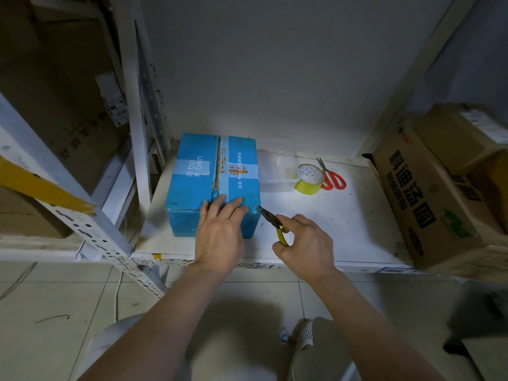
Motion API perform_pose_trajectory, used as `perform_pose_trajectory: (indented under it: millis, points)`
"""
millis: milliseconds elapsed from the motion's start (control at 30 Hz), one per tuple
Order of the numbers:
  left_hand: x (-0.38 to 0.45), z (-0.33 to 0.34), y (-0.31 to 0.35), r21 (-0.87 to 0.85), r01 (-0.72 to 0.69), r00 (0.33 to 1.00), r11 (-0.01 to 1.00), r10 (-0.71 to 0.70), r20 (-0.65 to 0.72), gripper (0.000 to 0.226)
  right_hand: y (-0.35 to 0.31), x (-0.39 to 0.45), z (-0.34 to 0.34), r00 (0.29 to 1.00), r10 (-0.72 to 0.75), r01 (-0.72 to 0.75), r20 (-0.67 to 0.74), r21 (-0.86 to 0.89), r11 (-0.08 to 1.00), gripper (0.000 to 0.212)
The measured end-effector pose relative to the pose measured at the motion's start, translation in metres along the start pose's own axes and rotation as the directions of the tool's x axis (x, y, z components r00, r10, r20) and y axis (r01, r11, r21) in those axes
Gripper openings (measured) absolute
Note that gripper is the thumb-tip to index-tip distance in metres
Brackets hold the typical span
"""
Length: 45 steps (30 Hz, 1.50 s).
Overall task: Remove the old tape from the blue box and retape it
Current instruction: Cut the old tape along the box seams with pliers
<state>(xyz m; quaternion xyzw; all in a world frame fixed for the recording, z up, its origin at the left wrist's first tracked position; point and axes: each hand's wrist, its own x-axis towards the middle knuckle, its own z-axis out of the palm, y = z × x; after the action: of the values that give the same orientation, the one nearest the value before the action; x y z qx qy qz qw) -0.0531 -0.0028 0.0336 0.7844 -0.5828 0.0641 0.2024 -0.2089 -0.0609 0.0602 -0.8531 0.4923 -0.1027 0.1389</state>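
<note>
White metal shelf (343, 215), low, its surface scuffed. At its right end a big brown carton (423, 204) with black printed characters, tilted outward. Blue box (192, 185) sits on the left part of the shelf, against the upright post, top face up; a band of old clear tape (223, 171) runs along the centre seam from far edge to near edge, with a second strip crossing it. Left hand (220, 232) lies flat over the box's near edge, fingers straight and slightly spread, fingertips pressing the top face right at the seam; it grasps nothing. Right hand (305, 243) is curled round the yellow handles of a pair of pliers (270, 220), thumb and fingers closed on them; the dark nose points up-left and its tip meets the box's near right top corner, just beside the left fingertips. Whether the nose has caught any tape I cannot tell. Clear plastic container (277, 171) stands just right of the box. Beside that, a roll of yellowish tape (310, 179) on its side, and red-handled scissors (331, 176) touching the roll, blades pointing to the wall.
</note>
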Motion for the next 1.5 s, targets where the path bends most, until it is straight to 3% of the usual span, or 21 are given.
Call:
perform_pose_trajectory:
  millis: [533,1033,1433,1500]
  points:
    - [0.000,-0.004,-0.002,-0.034,0.032,0.999,0.999,-0.031,0.009,0.049,-0.008,0.002,-0.002,0.999,-0.030,0.030,0.020,-0.008,1.000,0.054]
    - [0.004,0.003,-0.003,0.026,-0.013,0.996,1.000,0.016,-0.093,0.045,-0.012,0.000,0.004,1.000,0.027,-0.027,0.017,0.051,0.998,0.055]
    - [0.005,0.000,-0.003,0.041,-0.019,0.997,0.999,0.022,-0.076,0.046,-0.016,-0.001,0.012,0.981,0.193,-0.179,-0.002,0.357,0.917,0.044]
    - [0.004,0.001,-0.001,0.048,-0.025,0.997,0.999,0.029,-0.067,0.047,-0.015,-0.006,0.013,0.983,0.185,-0.175,-0.001,0.319,0.931,0.046]
